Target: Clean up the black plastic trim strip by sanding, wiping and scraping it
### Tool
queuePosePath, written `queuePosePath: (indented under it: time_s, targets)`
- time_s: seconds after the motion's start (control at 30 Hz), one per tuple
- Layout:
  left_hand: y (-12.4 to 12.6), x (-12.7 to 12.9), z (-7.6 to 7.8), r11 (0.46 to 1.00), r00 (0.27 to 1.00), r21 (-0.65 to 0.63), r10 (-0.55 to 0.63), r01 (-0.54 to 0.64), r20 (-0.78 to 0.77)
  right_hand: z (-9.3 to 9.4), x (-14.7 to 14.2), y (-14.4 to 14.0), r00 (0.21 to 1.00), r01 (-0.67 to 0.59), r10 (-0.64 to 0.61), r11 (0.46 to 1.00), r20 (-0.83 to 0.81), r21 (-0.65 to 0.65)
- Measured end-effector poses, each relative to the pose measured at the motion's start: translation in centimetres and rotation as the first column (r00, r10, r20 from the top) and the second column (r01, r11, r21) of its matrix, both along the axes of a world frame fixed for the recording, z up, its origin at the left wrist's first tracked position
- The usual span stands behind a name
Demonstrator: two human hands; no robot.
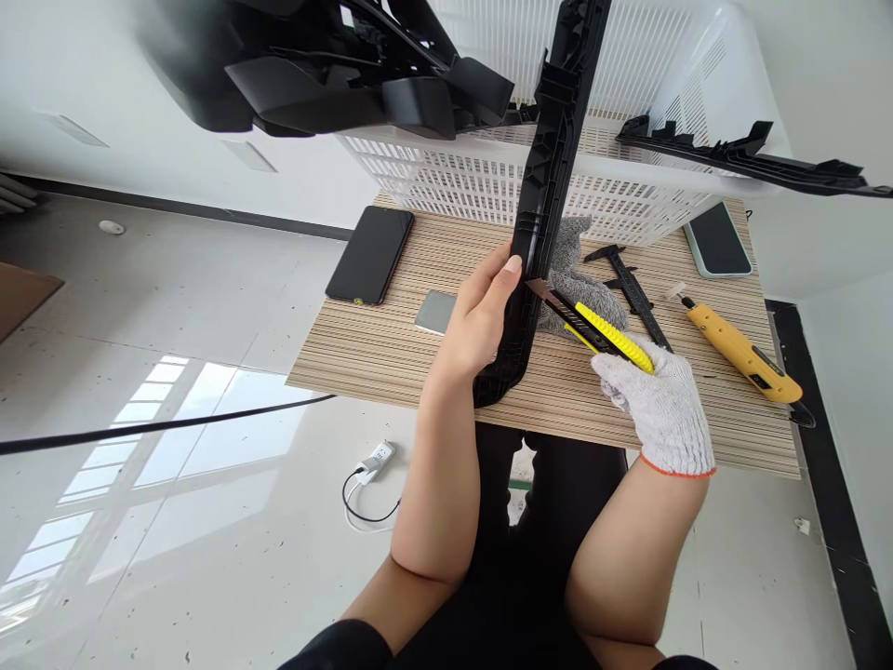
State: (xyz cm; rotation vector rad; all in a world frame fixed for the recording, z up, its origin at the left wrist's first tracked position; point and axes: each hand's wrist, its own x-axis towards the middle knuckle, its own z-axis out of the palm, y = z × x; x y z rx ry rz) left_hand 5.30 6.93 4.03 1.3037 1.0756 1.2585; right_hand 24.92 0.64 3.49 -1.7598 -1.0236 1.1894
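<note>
Far out at nine o'clock a black cable (160, 425) runs across the pale floor, and a white power strip (377, 458) lies on the floor just below the bench (363, 358) edge. Onto the striped bench now: a dark phone (371, 254) lies flat at ten o'clock from the hands, and a small grey block (436, 312) sits just beside the left wrist. The left hand (481, 321), bare, is wrapped around the long black plastic trim piece (540, 200), thumb pressed on its near edge, holding it upright with its curved lower end resting on the bench at centre and its top rising toward twelve o'clock past the white slotted basket (488, 177). More black moulded parts (335, 65) hang over the basket rim at eleven o'clock. Behind the trim lies a grey glove (579, 279). The right hand (659, 405), in a white knit glove, is closed around a yellow-and-black utility knife (600, 330), blade tip touching the trim's edge just by the left thumb. At two o'clock rests a black caliper (632, 288), then a second yellow cutter (743, 354) at three o'clock, a light-cased phone (717, 240) above it, and another black trim strip (753, 158) jutting from the basket.
</note>
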Motion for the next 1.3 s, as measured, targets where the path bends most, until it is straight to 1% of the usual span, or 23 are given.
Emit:
queuePosePath:
  time_s: [0.1,0.27,0.33,0.43,0.47,0.6,0.77,0.8,0.9,0.93,1.07,1.2,1.3]
  targets:
    - [0.0,0.02,0.1,1.0,1.0,-0.015,-0.006,0.006,-0.003,-0.08,0.05,-0.06,1.0,0.013,-0.013,1.0,-0.002,0.001]
    - [0.0,0.01,0.08,1.0,1.0,-0.008,-0.009,0.009,0.018,-0.02,0.06,-0.03,1.0,-0.004,0.004,1.0,-0.019,0.002]
    - [0.01,-0.01,0.04,1.0,1.0,-0.006,-0.007,0.007,0.006,-0.02,0.02,0.05,1.0,0.023,-0.023,1.0,-0.017,0.0]
    - [0.03,-0.03,-0.06,1.0,1.0,0.0,0.013,-0.013,-0.027,-0.08,0.01,0.16,0.994,0.099,-0.098,0.995,-0.044,0.014]
    - [0.03,-0.04,-0.11,1.0,0.999,0.004,0.022,-0.022,-0.034,-0.09,0.03,0.16,0.993,0.104,-0.103,0.994,-0.053,0.015]
    - [0.02,-0.04,-0.27,0.999,0.999,0.011,0.037,-0.037,-0.025,0.06,0.1,0.03,0.999,0.04,-0.04,0.999,-0.027,0.01]
    - [-0.01,-0.01,-0.07,1.0,1.0,0.009,0.016,-0.016,-0.013,0.18,-0.01,-0.05,1.0,0.018,-0.019,1.0,0.003,0.016]
    - [-0.01,-0.01,-0.02,1.0,1.0,0.007,0.018,-0.017,-0.015,0.14,-0.03,-0.03,1.0,0.024,-0.024,1.0,-0.005,0.019]
    - [-0.01,-0.02,0.05,1.0,1.0,-0.012,0.015,-0.015,-0.022,0.0,0.0,0.02,0.994,0.108,-0.106,0.992,-0.041,0.066]
    - [-0.01,-0.03,0.05,1.0,1.0,-0.016,0.013,-0.013,-0.022,-0.03,0.05,0.02,0.993,0.113,-0.11,0.991,-0.041,0.074]
    - [-0.01,-0.03,-0.03,1.0,1.0,-0.004,0.02,-0.02,-0.017,-0.02,0.19,-0.04,1.0,0.001,-0.001,1.0,0.009,0.013]
    - [0.0,0.0,-0.05,1.0,0.999,-0.006,0.024,-0.024,-0.026,0.1,0.16,-0.05,0.997,0.07,-0.069,0.996,-0.027,0.048]
    - [0.07,0.0,-0.05,1.0,0.999,0.006,0.028,-0.028,-0.032,0.21,0.11,-0.06,1.0,-0.029,0.029,0.999,-0.003,-0.013]
